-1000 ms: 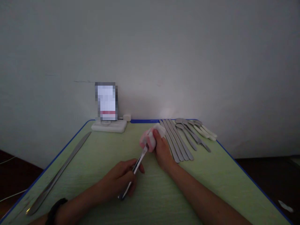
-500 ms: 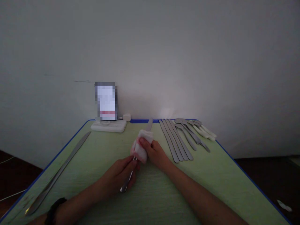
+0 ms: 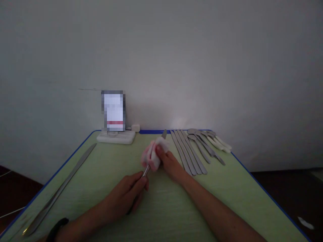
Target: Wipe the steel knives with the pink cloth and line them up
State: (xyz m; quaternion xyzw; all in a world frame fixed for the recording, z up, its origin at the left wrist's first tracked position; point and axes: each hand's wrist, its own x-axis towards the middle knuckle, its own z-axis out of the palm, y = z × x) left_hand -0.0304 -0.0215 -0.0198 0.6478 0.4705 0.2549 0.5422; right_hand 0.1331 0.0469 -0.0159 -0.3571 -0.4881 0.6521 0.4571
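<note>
My left hand is closed round the handle of a table knife. The blade points away from me, and its tip shows beyond a folded pink and white cloth. With my right hand I pinch the cloth round the blade, thumb on top. Most of the blade is hidden inside the cloth. To the right of my right hand, several table knives lie side by side on the table. Another table knife lies alone at the left edge.
Spoons and other metal cutlery lie at the back right, beside white-handled pieces. A lit screen stands on a white base at the back left, near a white plug. The green table has a blue edge against the wall.
The cloth in my right hand slid down the blade towards the handle, then a little back up, uncovering the knife's tip. My left hand kept hold of the handle.
</note>
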